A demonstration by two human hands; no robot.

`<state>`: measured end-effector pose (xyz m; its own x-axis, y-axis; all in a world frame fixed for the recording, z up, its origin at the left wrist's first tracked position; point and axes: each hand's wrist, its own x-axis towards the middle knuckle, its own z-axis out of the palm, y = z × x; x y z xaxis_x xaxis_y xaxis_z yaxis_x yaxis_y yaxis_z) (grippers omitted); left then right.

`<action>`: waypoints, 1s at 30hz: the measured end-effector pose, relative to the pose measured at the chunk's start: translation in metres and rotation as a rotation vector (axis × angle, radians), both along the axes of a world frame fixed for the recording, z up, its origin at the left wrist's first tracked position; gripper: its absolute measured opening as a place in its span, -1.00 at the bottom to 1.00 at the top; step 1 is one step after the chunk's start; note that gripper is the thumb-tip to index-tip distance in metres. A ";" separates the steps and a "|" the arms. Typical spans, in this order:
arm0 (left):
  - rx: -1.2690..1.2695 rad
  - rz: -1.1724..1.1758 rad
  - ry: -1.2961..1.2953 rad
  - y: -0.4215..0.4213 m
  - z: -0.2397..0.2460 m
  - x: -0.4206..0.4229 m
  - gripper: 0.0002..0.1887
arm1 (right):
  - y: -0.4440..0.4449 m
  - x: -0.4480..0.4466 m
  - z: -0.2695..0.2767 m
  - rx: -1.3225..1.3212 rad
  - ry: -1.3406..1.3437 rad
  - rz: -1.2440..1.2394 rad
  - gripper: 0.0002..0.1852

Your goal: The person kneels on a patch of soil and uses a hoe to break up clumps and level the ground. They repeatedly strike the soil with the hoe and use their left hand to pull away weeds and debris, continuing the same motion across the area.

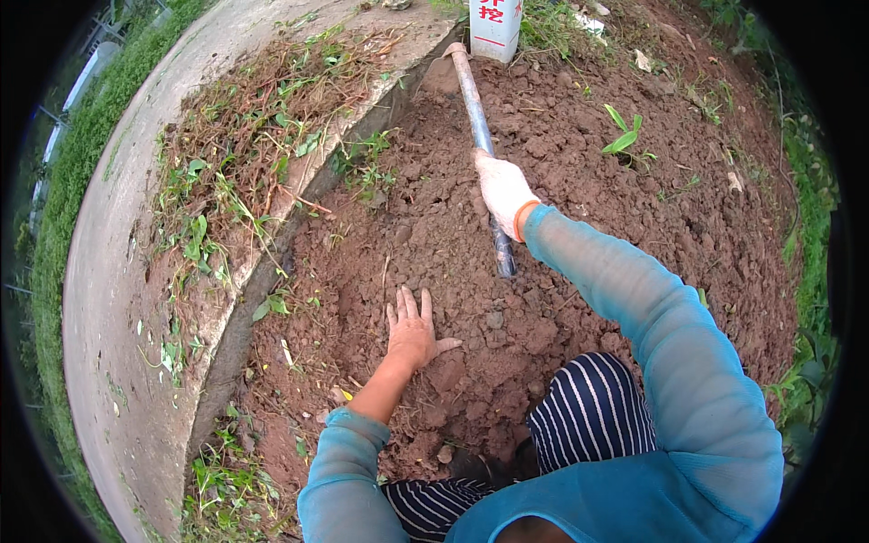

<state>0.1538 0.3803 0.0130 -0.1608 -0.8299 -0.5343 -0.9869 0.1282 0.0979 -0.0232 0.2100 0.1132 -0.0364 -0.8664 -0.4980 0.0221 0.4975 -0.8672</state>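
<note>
My right hand (504,190), in a white knitted glove with an orange cuff, grips the handle of a hoe (478,122). The handle points away from me, and the hoe's blade (441,73) rests at the far end of the soil beside the concrete edge. My bare left hand (413,330) is spread palm down, fingers apart, on or just over the loose reddish-brown soil (543,298). Nothing shows in it. The handle's near end lies over the soil, right of and beyond my left hand.
A concrete path (129,224) with a raised edge curves along the left. Pulled weeds (271,115) lie heaped on it. Behind the hoe blade stands a white marker post (494,30) bearing red writing. A small green seedling (622,132) grows at the right.
</note>
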 end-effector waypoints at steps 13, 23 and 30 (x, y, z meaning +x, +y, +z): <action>0.064 0.004 -0.024 -0.005 0.002 -0.001 0.28 | 0.025 0.050 -0.048 -0.044 0.370 0.194 -0.39; -0.008 -0.001 -0.034 -0.001 -0.007 0.001 0.30 | 0.064 -0.090 0.047 0.038 0.227 0.137 -0.44; 0.044 0.073 0.226 -0.015 0.011 0.022 0.11 | 0.023 -0.118 -0.007 0.068 0.166 -0.069 -0.49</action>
